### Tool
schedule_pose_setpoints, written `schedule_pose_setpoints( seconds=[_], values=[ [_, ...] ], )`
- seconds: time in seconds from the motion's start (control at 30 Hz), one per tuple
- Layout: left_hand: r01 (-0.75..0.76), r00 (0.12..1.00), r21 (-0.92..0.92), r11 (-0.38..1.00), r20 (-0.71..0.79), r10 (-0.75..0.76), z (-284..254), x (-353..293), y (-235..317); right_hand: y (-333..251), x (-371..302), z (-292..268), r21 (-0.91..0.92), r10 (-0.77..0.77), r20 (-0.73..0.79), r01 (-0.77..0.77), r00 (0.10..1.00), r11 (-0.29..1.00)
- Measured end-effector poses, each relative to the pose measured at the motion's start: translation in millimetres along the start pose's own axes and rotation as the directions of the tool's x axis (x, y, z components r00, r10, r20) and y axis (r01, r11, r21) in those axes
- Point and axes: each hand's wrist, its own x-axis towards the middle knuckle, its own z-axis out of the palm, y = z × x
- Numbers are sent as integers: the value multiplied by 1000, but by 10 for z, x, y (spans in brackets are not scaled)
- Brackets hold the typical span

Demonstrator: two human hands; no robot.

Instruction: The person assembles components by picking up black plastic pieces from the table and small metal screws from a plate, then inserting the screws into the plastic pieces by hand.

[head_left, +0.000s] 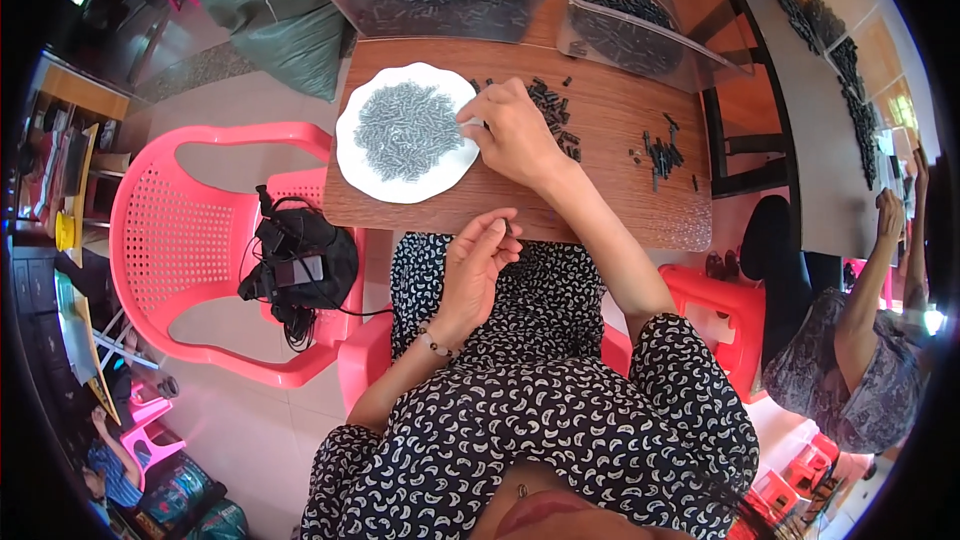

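My left hand (478,265) is just off the table's near edge. Its thumb and fingers pinch a small black cylindrical piece (507,227). Over the right rim of a white scalloped plate (362,178), my right hand (518,135) has its fingers closed together; whatever they hold is too small to make out. Heaped on the plate are many tiny silvery pieces (408,130) like little springs or pins. Beyond my right hand lies a loose pile of short black tubular pieces (548,105), which the hand partly covers.
Two clear plastic bins (440,25) (630,50) of black pieces stand at the table's far side. A smaller black cluster (663,152) lies right. A pink chair (180,230) with a black bag (315,265) is at left. Another person (850,360) works at a right-hand table.
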Motion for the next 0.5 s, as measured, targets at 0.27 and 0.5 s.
schedule_pose_setpoints(
  seconds=[0.27,0.5],
  values=[
    [24,1000,-16,1000,8,-24,-67,-1,38,-36,237,164,-216,55,154,-20,987,976],
    [32,999,-20,999,12,-31,-62,6,60,19,217,167,-148,0,118,17,993,989]
  ],
)
